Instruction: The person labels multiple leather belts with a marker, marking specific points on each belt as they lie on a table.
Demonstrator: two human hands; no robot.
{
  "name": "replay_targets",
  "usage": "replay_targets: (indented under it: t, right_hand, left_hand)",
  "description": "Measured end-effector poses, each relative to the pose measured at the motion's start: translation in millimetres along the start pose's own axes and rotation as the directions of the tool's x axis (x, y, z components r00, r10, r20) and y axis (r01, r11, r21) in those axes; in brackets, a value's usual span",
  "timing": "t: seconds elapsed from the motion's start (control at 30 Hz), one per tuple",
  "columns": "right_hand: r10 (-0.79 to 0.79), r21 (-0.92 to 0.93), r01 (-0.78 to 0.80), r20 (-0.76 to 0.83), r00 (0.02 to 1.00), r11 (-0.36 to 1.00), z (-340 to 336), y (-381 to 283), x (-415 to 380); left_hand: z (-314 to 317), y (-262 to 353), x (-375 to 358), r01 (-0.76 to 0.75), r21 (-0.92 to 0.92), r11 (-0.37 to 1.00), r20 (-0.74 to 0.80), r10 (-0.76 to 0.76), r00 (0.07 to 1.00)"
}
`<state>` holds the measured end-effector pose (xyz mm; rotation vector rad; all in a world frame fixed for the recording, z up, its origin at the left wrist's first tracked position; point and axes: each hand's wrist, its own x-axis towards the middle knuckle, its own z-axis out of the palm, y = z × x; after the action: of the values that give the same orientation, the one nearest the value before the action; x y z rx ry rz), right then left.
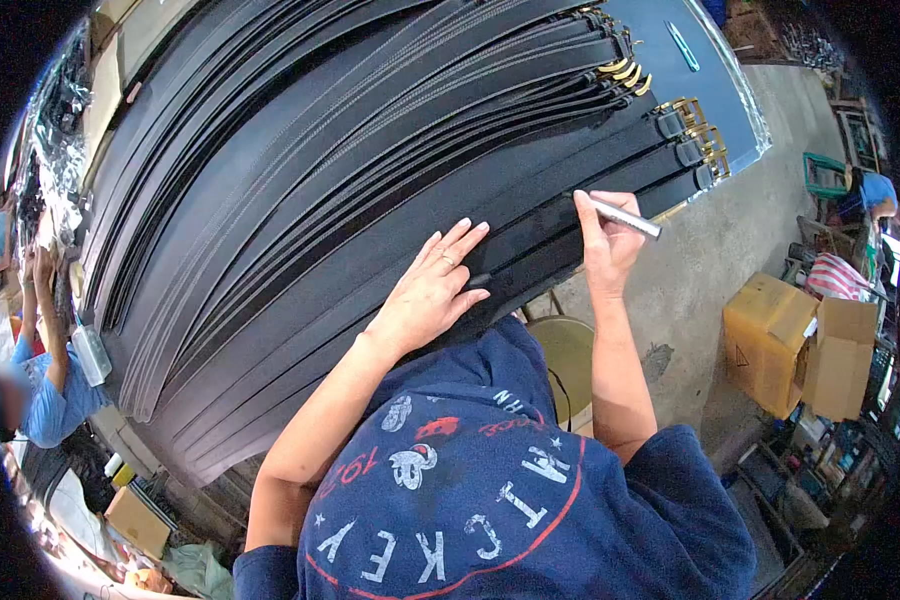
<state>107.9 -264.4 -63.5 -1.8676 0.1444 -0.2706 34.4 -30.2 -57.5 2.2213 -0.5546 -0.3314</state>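
Note:
Long black belts [370,215] lie side by side across the table, many with pale stitching along their edges. Gold buckles [705,140] finish their right ends. My left hand [430,285] rests flat on the nearest belts, fingers stretched out, a ring on one finger. Beside its thumb is a small dark rounded piece [480,280] that I cannot make out. Between the fingers of my right hand [613,245] is a marker pen [627,217] with a silvery barrel, held just over the belts near their buckle ends. Its tip is hidden by the fingers.
A teal cutter knife [682,46] lies at the table's far right corner. Another person [50,390] in blue is at the left edge. A cardboard box [770,340] stands on the floor to the right. A round stool [560,365] is beneath the table edge.

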Motion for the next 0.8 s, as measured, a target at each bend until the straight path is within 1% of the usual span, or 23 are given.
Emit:
replay_targets:
  t: [0.1,0.13,0.23,0.33,0.53,0.63,0.73,0.8]
  right_hand:
    - [0.079,0.018,-0.08,0.034,0.996,0.997,1.4,2.3,-6.5]
    - [0.082,0.094,-0.084,0.03,0.996,0.992,4.5,8.8,-7.8]
    - [0.051,0.064,-0.058,0.097,0.994,0.996,5.0,10.5,-8.1]
    - [0.046,0.065,-0.054,0.118,0.992,0.996,6.3,8.9,-9.2]
    - [-0.027,0.022,0.024,0.122,0.992,0.999,9.9,13.9,-8.8]
    - [-0.033,-0.033,0.037,0.122,0.992,0.999,10.6,14.1,-9.4]
    - [-0.012,-0.039,0.017,0.128,0.992,0.999,12.2,6.8,-10.4]
    - [-0.037,-0.029,0.04,0.12,0.992,0.999,12.8,8.9,-10.5]
  left_hand:
    - [-0.9,1.1,-0.2,0.005,-0.001,1.0,0.004,-0.005,1.0]
    - [-0.4,1.0,-0.2,0.005,-0.001,1.0,0.003,-0.005,1.0]
    - [0.6,0.7,0.1,0.004,0.0,1.0,0.0,-0.004,1.0]
    - [0.8,0.1,0.0,0.001,0.0,1.0,-0.003,-0.001,1.0]
    - [0.9,-0.6,0.1,-0.003,-0.004,1.0,-0.003,0.003,1.0]
    - [0.9,-0.4,0.1,-0.006,-0.004,1.0,-0.007,0.006,1.0]
    - [0.7,-0.5,0.1,-0.009,-0.003,1.0,-0.012,0.009,1.0]
    - [0.5,-0.3,0.2,-0.01,-0.004,1.0,-0.012,0.01,1.0]
